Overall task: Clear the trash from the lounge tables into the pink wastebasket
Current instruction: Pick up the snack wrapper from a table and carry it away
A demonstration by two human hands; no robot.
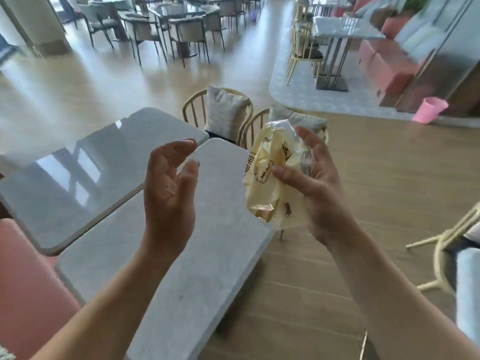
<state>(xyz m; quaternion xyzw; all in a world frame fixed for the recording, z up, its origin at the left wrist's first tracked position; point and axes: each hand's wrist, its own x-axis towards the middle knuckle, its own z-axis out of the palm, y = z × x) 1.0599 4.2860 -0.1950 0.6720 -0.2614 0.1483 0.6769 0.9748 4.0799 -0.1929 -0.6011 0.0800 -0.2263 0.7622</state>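
My right hand (pixel 315 188) grips a crumpled pale yellow plastic wrapper (pixel 270 178) with dark print, held up over the right edge of a grey marble table (pixel 181 268). My left hand (pixel 168 188) is raised beside it, palm turned inward, fingers apart and holding nothing. A gap separates the left hand from the wrapper. The pink wastebasket (pixel 430 110) stands on the floor far off at the upper right, at the foot of a dark partition.
A second grey table (pixel 78 172) adjoins the first on the left. Two gold-framed chairs with grey cushions (pixel 226 113) stand behind the tables. A pink sofa (pixel 23 281) sits at lower left, another chair (pixel 452 255) at right. Wooden floor lies between me and the wastebasket.
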